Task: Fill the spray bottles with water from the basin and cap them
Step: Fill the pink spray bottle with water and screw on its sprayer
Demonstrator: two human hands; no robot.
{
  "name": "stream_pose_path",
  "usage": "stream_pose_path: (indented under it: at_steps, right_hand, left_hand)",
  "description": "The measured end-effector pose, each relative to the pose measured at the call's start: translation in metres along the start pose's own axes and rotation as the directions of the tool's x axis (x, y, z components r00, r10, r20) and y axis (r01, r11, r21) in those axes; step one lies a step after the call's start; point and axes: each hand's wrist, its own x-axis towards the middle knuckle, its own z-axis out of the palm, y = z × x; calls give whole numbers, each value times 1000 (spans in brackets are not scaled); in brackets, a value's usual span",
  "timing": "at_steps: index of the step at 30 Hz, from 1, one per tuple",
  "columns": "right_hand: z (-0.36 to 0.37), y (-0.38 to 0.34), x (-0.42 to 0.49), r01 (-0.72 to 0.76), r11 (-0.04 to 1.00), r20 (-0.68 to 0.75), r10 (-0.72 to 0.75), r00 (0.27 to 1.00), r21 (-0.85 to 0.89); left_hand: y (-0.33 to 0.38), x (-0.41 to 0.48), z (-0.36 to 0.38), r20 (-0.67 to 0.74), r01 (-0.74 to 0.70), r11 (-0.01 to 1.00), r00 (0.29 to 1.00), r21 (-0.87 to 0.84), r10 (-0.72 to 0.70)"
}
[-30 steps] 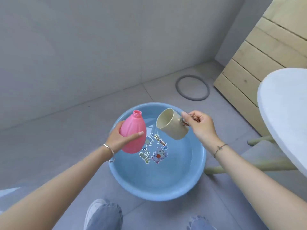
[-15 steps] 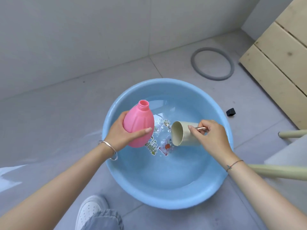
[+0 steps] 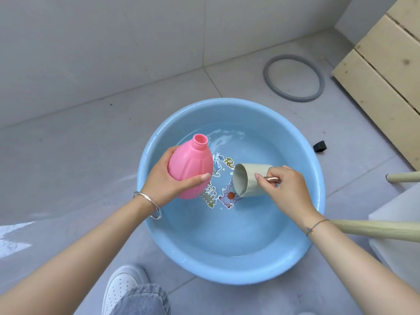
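A round blue basin [image 3: 229,272] of water stands on the grey tiled floor, with cartoon stickers on its bottom. My left hand [image 3: 167,180] grips a pink bulb-shaped bottle [image 3: 189,165] over the basin's left side; its threaded neck is uncapped and points up and away. My right hand [image 3: 287,187] holds a beige cup [image 3: 248,179] by its copper-coloured handle. The cup lies on its side low over the water, mouth facing the bottle. No cap or spray head is in sight.
A grey rubber ring [image 3: 294,77] lies on the floor behind the basin. A small black object [image 3: 320,145] sits to the basin's right. Pale wooden boards [image 3: 384,71] and stool legs [image 3: 375,229] stand at right. My white shoe [image 3: 122,286] is by the basin's near edge.
My right hand has lowered the cup from beside the bottle's neck down to the water and tipped it sideways. The view has tilted down toward the basin. The bottle has stayed in my left hand.
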Motion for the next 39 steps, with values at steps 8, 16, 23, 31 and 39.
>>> stream_pose_path:
  at_steps: [8, 16, 23, 31, 39]
  right_hand:
    - [-31, -18, 5, -265, 876, -60, 314, 948, 403]
    - [-64, -46, 3, -248, 676, -21, 363, 931, 694]
    - [-82, -62, 0, -147, 695, -116, 317, 941, 704]
    - [-89, -73, -1, -75, 796, -149, 203, 968, 601]
    - [-89, -76, -3, -23, 891, -206, 130, 970, 454]
  left_hand:
    - [3, 0, 0, 16, -34, 999, 999, 23, 34]
    - [3, -4, 5, 76, -73, 994, 995, 81, 66]
    - [2, -6, 10, 124, -104, 985, 988, 141, 87]
    - [1, -5, 16, 141, -110, 981, 986, 159, 88]
    - [-3, -5, 18, 152, -115, 977, 984, 181, 88]
